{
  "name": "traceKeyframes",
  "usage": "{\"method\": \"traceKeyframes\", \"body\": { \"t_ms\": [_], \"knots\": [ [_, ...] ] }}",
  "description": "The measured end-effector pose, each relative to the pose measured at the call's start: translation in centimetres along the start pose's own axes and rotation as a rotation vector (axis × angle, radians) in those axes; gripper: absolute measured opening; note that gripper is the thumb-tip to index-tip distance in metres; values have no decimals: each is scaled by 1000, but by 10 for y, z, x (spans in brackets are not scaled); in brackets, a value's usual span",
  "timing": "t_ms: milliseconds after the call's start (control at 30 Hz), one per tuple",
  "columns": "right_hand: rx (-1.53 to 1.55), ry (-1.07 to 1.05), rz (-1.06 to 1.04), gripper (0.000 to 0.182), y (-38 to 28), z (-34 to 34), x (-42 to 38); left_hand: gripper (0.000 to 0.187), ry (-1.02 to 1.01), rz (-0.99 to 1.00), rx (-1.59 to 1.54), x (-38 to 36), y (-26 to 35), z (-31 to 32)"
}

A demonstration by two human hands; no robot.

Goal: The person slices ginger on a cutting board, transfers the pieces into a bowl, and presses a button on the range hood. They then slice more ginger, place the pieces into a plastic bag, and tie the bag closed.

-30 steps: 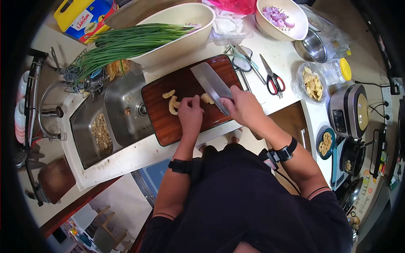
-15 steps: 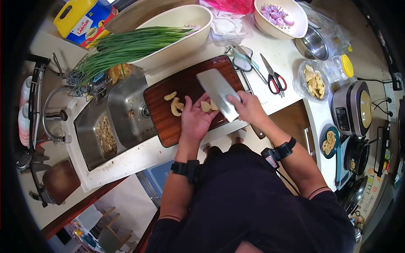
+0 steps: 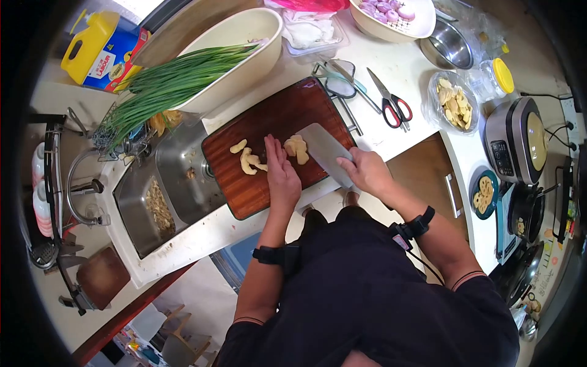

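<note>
Right hand [image 3: 369, 172] grips cleaver [image 3: 327, 153]; left hand [image 3: 282, 176] flat beside slices [image 3: 297, 150]; sink [image 3: 183, 153], basin [image 3: 257, 67], scissors [image 3: 389, 96] near board [image 3: 275, 116].

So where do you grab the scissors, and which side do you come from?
Probably best by the red-and-black loops, from above and from the near side. The scissors lie flat on the counter with the loops nearest us and the blades pointing away, so coming from here keeps you off the blades.
</note>
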State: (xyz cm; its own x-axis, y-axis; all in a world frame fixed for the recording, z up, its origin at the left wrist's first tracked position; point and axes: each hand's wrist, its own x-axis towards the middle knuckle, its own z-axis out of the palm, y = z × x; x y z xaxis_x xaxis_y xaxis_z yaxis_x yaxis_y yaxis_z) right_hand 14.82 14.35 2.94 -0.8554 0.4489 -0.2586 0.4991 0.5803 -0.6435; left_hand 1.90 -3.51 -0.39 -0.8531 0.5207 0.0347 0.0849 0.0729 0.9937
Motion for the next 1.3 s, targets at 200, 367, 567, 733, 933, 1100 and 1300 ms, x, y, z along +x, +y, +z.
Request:
{"method": "traceKeyframes", "body": {
  "t_ms": [200, 367, 567, 733, 933, 1100, 1300],
  "knots": [
    [66, -35, -71, 41, -14, 17, -2, 67, -48, 196, 638, -6, 13, 19],
    [263, -71, -8, 38, -10, -3, -10, 56, -98, 285, 642, 1, 24, 40],
    [171, 295, 73, 38, 42, -71, -47, 59, -385, 601, 548, 37, 70, 141],
    [272, 477, 301, 32, 91, -132, -88, 61, -713, 797, 393, 55, 85, 257],
    [455, 575, 623, 31, 114, -189, -125, 57, -825, 850, 414, 83, 78, 361],
    [330, 719, 670, 29, 137, -199, -138, 50, -631, 707, 326, 104, 82, 365],
    [391, 630, 453, 25, 102, -207, -107, 30, -286, 604, 450, 92, 72, 211]
  ]
}}
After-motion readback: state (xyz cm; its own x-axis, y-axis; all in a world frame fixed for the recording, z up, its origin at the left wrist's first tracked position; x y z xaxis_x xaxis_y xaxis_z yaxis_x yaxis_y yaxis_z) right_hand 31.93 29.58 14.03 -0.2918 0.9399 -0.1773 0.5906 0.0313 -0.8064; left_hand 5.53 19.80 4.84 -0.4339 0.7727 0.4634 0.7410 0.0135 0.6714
